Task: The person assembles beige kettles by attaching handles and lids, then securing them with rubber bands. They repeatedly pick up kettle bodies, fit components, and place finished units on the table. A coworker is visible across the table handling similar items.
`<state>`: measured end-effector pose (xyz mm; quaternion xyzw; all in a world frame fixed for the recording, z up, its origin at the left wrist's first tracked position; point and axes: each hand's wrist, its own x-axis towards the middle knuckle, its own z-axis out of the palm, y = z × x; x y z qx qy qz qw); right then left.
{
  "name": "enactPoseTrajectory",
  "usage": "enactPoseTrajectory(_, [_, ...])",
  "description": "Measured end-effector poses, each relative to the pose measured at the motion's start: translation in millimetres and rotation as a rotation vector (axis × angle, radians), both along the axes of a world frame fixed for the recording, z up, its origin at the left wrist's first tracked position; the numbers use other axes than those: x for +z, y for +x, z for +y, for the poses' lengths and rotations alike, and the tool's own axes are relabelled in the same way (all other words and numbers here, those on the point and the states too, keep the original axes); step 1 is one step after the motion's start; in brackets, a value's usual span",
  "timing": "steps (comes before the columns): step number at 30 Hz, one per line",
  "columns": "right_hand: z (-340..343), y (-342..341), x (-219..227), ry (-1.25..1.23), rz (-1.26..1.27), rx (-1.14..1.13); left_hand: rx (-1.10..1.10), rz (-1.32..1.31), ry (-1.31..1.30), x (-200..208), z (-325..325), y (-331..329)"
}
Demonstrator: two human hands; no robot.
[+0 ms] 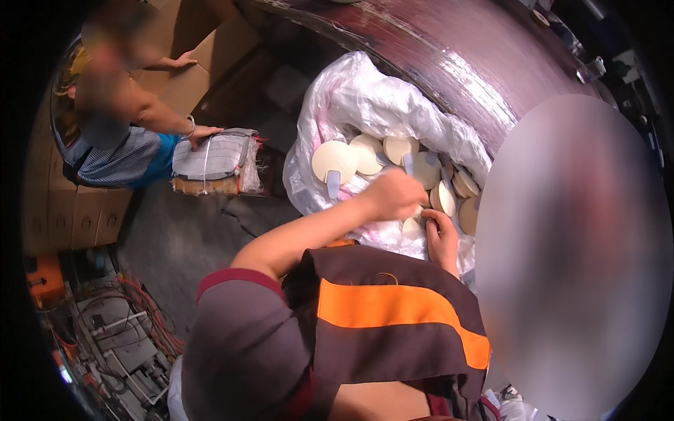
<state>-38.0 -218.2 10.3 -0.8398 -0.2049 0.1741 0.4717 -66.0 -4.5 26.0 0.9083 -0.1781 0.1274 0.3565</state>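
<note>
Over a white plastic sack (337, 95) with its mouth spread wide, both my hands are close together. Inside lie several round cream discs (332, 160), some with a grey tab (333, 184). My left hand (394, 195) is closed, its fingertips turned away and slightly blurred. Just right of it and nearer to me, my right hand (441, 237) has its thumb and fingers curled in, close to the edge of a cream disc (412, 226). Whatever lies between my fingertips is too hidden to name.
At the left, a co-worker rests one hand (205, 133) on a tied bundle of folded fabric (210, 160), the other on a cardboard box (217, 52). Stacked cartons (63, 203) stand behind. Machinery with cables (123, 337) is lower left. A large film-wrapped surface (435, 63) borders the sack. A blurred patch covers the right.
</note>
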Motion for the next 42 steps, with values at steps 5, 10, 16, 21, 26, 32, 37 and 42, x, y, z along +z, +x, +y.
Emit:
enactPoseTrajectory(5, [-7.4, -3.2, -5.6, -0.025, 0.013, -0.068, 0.728, 0.067, 0.134, 70.2, 89.4, -33.7])
enactPoseTrajectory(10, [-4.3, 6.2, -10.8, -0.1, -0.056, -0.028, 0.839, 0.525, 0.037, 51.1, 98.8, -62.2])
enactPoseTrajectory(16, [-6.8, 5.4, -7.8, -0.059, -0.042, 0.023, 0.595, 0.304, -0.052, 37.5, 43.7, -23.2])
enactPoseTrajectory(21, [16.6, 4.5, 3.7, -0.045, -0.114, 0.091, 0.721, 0.039, -0.229, 18.0, 74.8, -8.9])
enactPoseTrajectory(26, [19.2, 3.7, -0.4, -0.069, -0.088, 0.014, 0.858, 0.273, -0.582, -62.6, 89.4, -1.7])
enactPoseTrajectory(32, [18.1, 3.7, 1.9, -0.052, -0.144, 0.065, 0.447, 0.289, -0.386, 2.4, 21.0, -36.1])
enactPoseTrajectory(37, [18.1, 3.3, 1.7, -0.075, -0.202, 0.115, 0.366, 0.117, 0.066, 4.6, -17.2, -40.1])
enactPoseTrajectory(42, [18.1, -2.8, 7.5, -0.053, -0.081, 0.032, 0.455, 0.163, -0.05, -1.3, -20.1, -34.7])
